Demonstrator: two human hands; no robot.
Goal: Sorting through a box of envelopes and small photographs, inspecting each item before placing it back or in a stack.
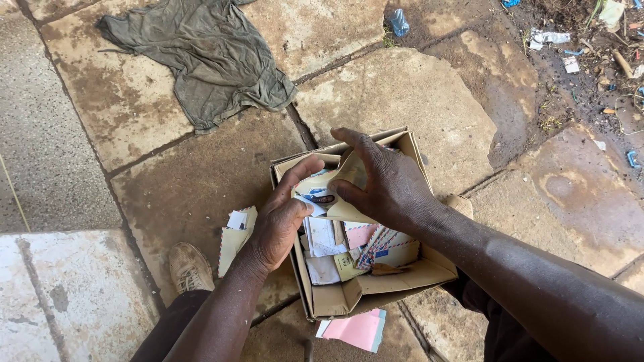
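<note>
The cardboard box sits on the stone floor, flaps open, packed with loose envelopes and papers: airmail envelopes with striped edges, a pink one, plain white sheets. Over the box, both hands work a tan envelope. The left hand has its grip closed on the envelope's near-left corner, thumb laid along the top edge, with a small card or photo pinched beneath it. The right hand presses down on the envelope with spread fingers, thumb tucked under the edge.

The hold looks thin. The small card could slip out from under the left thumb and drop back among the papers in the box, where it would be hard to find. A pull from both hands in opposite directions could tear the envelope.

Left of the box, a few envelopes lie on the floor by a shoe. In front of the box lies pink paper. Well beyond the box lies a crumpled grey cloth; the floor looks damp there, so stray paper could get soiled.
</note>
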